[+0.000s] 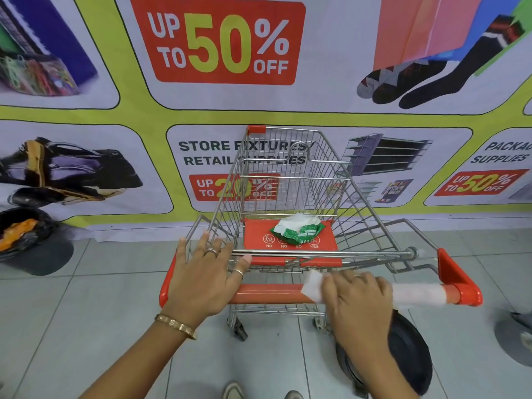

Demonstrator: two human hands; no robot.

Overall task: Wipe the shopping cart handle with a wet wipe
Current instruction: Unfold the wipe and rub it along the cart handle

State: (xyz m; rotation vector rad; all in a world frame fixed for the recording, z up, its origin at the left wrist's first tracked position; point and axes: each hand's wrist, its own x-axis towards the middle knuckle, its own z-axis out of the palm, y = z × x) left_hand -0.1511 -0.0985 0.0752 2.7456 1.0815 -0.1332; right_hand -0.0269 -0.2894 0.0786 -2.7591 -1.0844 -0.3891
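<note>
A small wire shopping cart (288,180) stands before me with an orange handle (270,293) across its near end. My left hand (204,275) lies over the handle's left part, fingers spread onto the wire rim. My right hand (358,300) presses a white wet wipe (414,293) flat along the handle's right half, the wipe wrapped over the bar almost up to the orange end cap. A green and white wipe packet (298,230), open with a sheet sticking out, rests on the orange child seat flap (256,234).
A black bin with a bag (31,240) stands at the left by the banner wall. A round black lid (408,352) lies on the tiled floor under my right arm. Shoe tips (233,391) show at the bottom edge. Someone's foot (518,321) is at far right.
</note>
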